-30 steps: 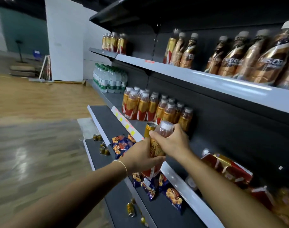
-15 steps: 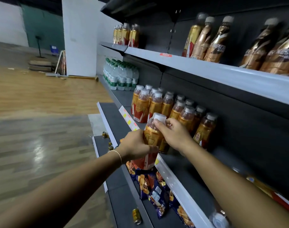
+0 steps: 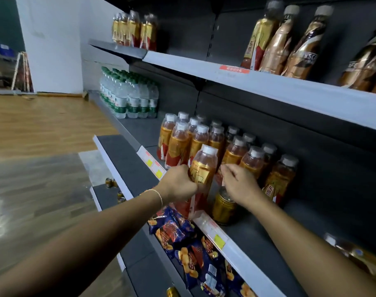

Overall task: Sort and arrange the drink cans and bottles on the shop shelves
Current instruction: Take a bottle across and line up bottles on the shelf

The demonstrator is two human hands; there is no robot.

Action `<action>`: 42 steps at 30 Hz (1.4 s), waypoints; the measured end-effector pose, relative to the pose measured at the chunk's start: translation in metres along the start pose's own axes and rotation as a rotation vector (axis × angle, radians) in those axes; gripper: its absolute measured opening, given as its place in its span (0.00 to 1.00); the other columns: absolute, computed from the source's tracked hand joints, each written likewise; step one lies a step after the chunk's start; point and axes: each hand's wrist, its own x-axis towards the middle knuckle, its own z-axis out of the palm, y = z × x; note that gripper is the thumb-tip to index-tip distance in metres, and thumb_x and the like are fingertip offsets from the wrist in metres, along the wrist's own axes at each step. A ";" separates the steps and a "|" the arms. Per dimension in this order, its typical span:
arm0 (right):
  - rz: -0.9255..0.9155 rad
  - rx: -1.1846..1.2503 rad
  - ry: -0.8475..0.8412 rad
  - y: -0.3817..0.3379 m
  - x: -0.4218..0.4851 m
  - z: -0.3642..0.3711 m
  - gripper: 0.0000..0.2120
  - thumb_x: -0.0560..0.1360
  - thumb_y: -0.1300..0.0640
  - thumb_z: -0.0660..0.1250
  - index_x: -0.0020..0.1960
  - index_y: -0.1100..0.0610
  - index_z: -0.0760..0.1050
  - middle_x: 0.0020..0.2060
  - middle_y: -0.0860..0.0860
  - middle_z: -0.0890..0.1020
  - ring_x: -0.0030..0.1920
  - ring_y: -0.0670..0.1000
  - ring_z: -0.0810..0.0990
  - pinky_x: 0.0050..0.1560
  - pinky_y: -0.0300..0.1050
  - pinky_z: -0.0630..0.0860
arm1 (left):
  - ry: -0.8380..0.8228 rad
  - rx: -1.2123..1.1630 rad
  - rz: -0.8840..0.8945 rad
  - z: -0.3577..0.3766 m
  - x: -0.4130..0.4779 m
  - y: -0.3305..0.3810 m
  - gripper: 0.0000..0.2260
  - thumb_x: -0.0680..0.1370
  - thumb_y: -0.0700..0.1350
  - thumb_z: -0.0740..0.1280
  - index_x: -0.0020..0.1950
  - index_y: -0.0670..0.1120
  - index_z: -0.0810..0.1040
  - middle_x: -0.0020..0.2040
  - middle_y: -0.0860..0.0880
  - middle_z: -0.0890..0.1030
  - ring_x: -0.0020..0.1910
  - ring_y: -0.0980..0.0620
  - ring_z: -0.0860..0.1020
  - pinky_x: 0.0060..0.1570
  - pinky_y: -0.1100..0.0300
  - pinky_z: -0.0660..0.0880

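My left hand (image 3: 178, 185) grips an orange tea bottle (image 3: 203, 168) with a white cap and red-gold label, held at the front edge of the middle shelf (image 3: 214, 230). Just to its right, my right hand (image 3: 238, 185) hovers off the bottle with loosely curled fingers that hold nothing I can see. A gold can (image 3: 224, 207) stands on the shelf under that wrist. Behind stands a row of several matching tea bottles (image 3: 204, 138).
Water bottles (image 3: 129, 99) stand further left on the same shelf. Brown coffee bottles (image 3: 289, 41) line the upper shelf (image 3: 268, 82). Blue snack packets (image 3: 182, 236) lie on the lower shelf, with small cans (image 3: 110, 182) at its left end. Wooden floor stretches to the left.
Both hands moved the bottle up and toward the row of tea bottles. My right hand has come off the bottle's cap. The gold can now stands on the shelf.
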 end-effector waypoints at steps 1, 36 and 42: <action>0.017 -0.026 0.015 0.002 0.003 0.003 0.17 0.84 0.52 0.57 0.40 0.54 0.75 0.33 0.48 0.77 0.35 0.47 0.76 0.34 0.38 0.68 | -0.015 -0.007 0.012 -0.001 0.009 -0.004 0.18 0.62 0.60 0.71 0.42 0.48 0.78 0.38 0.50 0.81 0.38 0.52 0.79 0.38 0.54 0.79; 0.176 -0.480 0.197 0.024 0.004 0.054 0.10 0.79 0.57 0.60 0.49 0.55 0.80 0.38 0.45 0.78 0.39 0.47 0.76 0.39 0.43 0.71 | -0.118 0.192 0.177 0.046 0.133 -0.021 0.26 0.72 0.64 0.71 0.49 0.42 0.70 0.43 0.46 0.79 0.43 0.45 0.80 0.35 0.56 0.74; 0.192 -0.506 0.174 0.022 0.004 0.053 0.11 0.80 0.57 0.58 0.50 0.55 0.80 0.41 0.49 0.82 0.41 0.49 0.77 0.40 0.45 0.74 | -0.156 0.172 0.155 0.046 0.124 -0.027 0.29 0.75 0.62 0.68 0.60 0.38 0.70 0.57 0.40 0.77 0.56 0.41 0.78 0.48 0.53 0.75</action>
